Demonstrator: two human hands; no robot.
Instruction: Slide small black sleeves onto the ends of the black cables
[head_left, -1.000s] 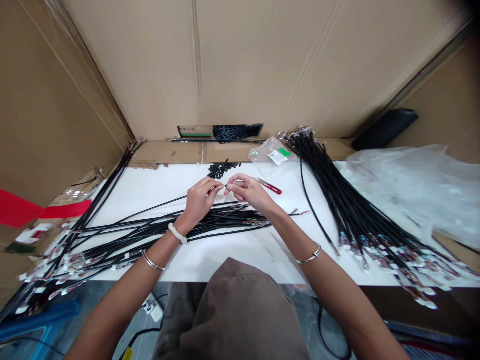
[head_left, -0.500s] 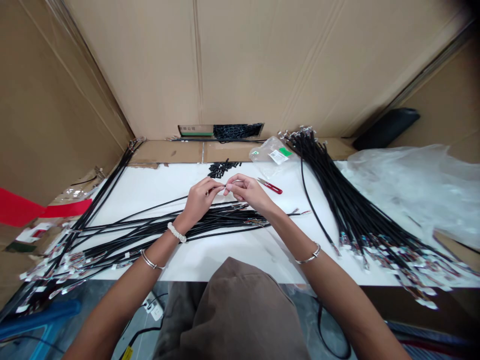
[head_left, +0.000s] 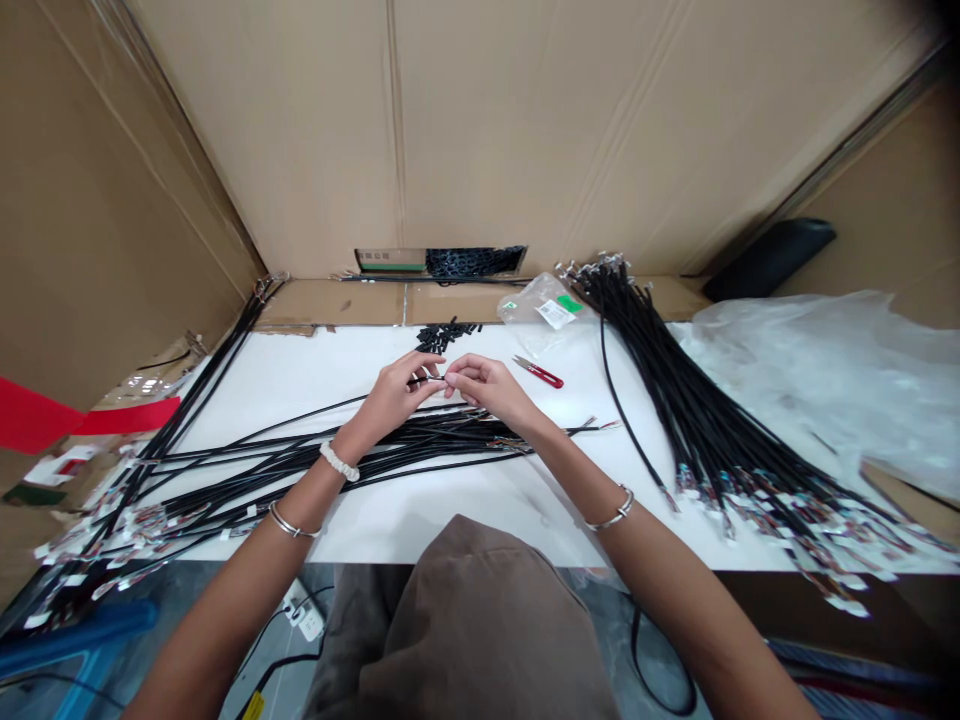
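Note:
My left hand [head_left: 396, 392] holds a thin black cable [head_left: 420, 380] near its end, thumb below and fingers raised above it. My right hand [head_left: 489, 388] pinches the stripped wire end of that cable, its fingertips meeting the left thumb; a small dark piece there is too small to make out. Just beyond my hands lies a pile of short black tube pieces [head_left: 441, 337]. Red-handled thread snips [head_left: 541, 372] rest to the right of my right hand. A loose bundle of black cables [head_left: 315, 462] with bare coloured wire ends lies under my wrists.
A thick bundle of black cables with white connectors [head_left: 667, 370] stretches along the right side. Beside it is crumpled clear plastic [head_left: 817, 370]. A clear bag with labels [head_left: 544, 312] lies at the back. Cardboard walls [head_left: 480, 130] enclose the white table [head_left: 600, 350].
My left fingers have lifted and spread, so more of the cable end shows between my hands. Both hands have shifted slightly left. The things on the table stay put.

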